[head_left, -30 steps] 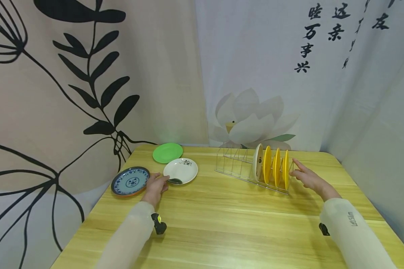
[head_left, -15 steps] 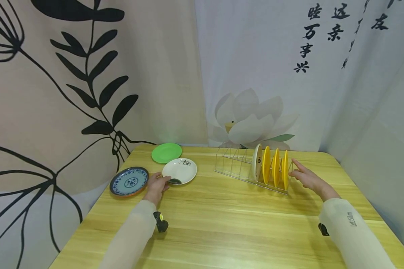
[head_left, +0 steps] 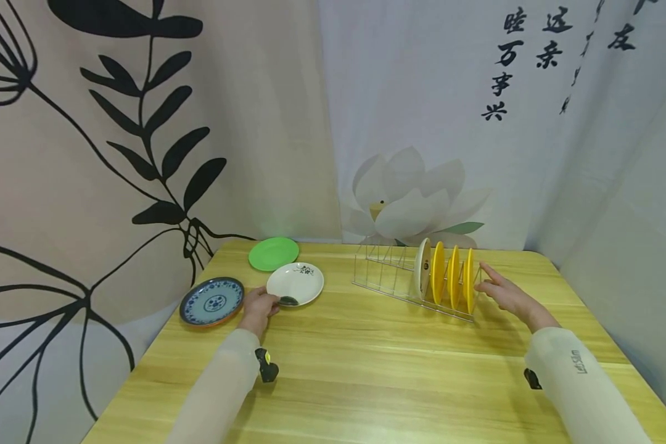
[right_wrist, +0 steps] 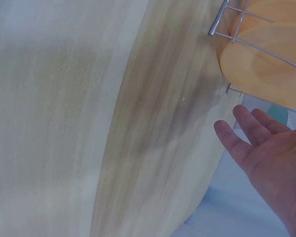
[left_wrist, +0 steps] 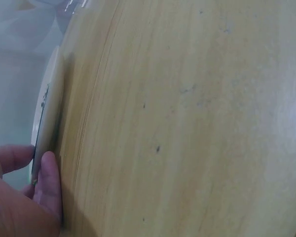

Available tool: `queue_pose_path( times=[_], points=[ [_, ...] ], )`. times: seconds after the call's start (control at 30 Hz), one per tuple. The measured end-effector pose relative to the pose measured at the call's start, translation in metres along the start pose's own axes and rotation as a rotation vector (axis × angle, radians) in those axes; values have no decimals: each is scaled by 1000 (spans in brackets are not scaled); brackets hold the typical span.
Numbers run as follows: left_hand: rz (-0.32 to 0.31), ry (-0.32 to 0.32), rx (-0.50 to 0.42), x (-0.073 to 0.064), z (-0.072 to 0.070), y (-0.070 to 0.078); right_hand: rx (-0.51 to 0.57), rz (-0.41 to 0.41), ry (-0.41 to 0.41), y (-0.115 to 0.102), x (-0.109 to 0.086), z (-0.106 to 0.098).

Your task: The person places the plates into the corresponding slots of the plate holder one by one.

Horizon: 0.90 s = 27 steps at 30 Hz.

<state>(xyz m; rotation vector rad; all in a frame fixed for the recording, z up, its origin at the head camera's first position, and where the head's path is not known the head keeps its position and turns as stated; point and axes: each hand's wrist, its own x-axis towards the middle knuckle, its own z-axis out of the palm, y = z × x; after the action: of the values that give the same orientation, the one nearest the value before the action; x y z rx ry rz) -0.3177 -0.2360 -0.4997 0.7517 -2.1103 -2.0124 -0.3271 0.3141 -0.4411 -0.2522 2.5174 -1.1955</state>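
Note:
A white plate with dark floral print lies on the table, left of the middle. My left hand pinches its near left edge. In the left wrist view, the thumb lies on the upper face of that plate and other fingers are under the rim. At the right, a wire dish rack holds a pale plate and three yellow plates on edge. My right hand is at the rack's right end, fingers extended and gripping nothing; whether the index finger touches the wire cannot be told.
Left of my left hand lies a blue patterned plate with an orange-brown outer side. A green plate lies behind the white one, near the table's back edge. The rack's left slots hold no plates. Printed curtains hang behind the wooden table.
The view has shifted slightly. My left hand has closed in a little on the white plate's edge. My right hand and the rack look the same.

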Motion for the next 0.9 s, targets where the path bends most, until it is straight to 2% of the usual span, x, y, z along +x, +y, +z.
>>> queue_pose_path(
  times=[0.37,0.5,0.7,0.9],
  points=[
    [42,14,-74,0,2,0,7,2,-1,-4,-2,1],
    [45,-18,-82,-2,3,2,6,-2,0,-4,-2,0],
    [34,-63,-42,-4,4,3,11,-1,0,-5,-2,1],
    [13,-140,-93,-8,6,5,9,3,4,-4,-2,1]
  ],
)
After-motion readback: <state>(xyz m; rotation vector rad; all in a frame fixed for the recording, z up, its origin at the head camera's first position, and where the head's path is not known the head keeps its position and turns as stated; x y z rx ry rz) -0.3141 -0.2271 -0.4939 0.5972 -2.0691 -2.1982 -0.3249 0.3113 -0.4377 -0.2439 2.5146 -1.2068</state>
